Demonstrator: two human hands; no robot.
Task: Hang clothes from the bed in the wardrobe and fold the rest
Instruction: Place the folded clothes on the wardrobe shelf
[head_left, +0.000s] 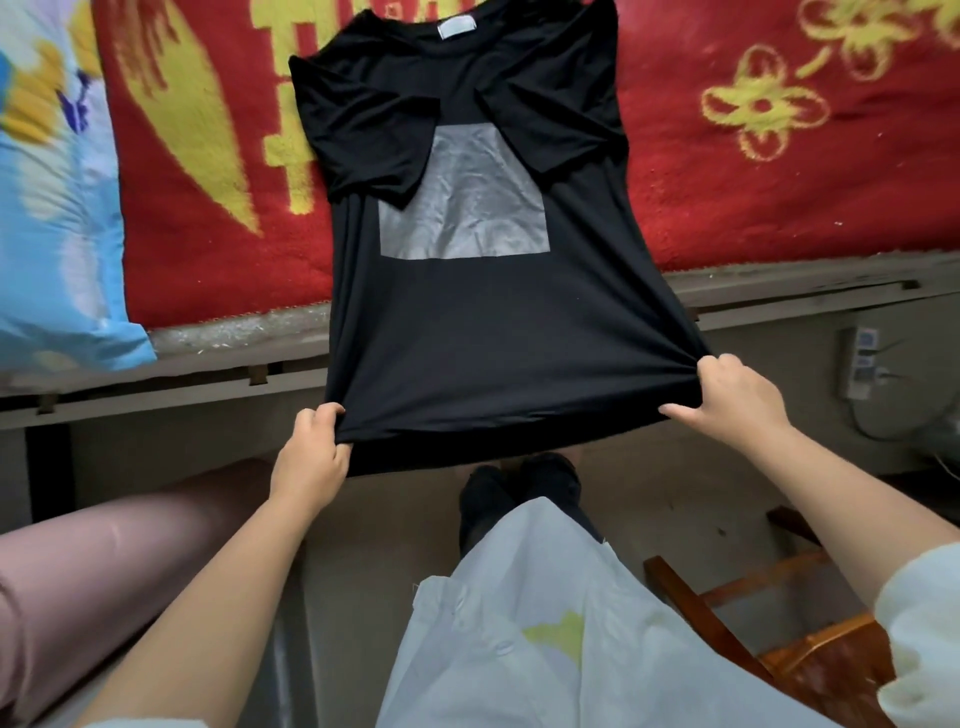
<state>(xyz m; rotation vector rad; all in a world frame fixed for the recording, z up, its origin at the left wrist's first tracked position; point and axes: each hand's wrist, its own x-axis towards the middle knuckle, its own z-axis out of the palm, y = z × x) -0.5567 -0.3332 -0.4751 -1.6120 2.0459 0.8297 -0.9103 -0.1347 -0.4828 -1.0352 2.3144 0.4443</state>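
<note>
Two hands are engaged on one garment: the left hand (311, 457) and the right hand (737, 397) each have their fingers curled round a bottom corner of the black short-sleeved cotton T-shirt with a grey square print (483, 291), pinching the hem. The hem is held taut just off the near edge of the bed (218, 338), while the chest, the collar and both sleeves, already turned inward over the print, lie on the red pile blanket with yellow flowers (753, 171).

The step in hand is judged to be a fold. It would be done well if both corners were raised level, kept under equal tension and carried toward the collar, so that the sleeves are not dragged out.

Nearer than the shirt, a wooden chair (753, 623) stands low on the right and a pink padded roll (104, 561) on the left; standing room is tight. Left of the shirt lies a blue printed pillow (57, 208). Beyond the collar the blanket offers open room.
</note>
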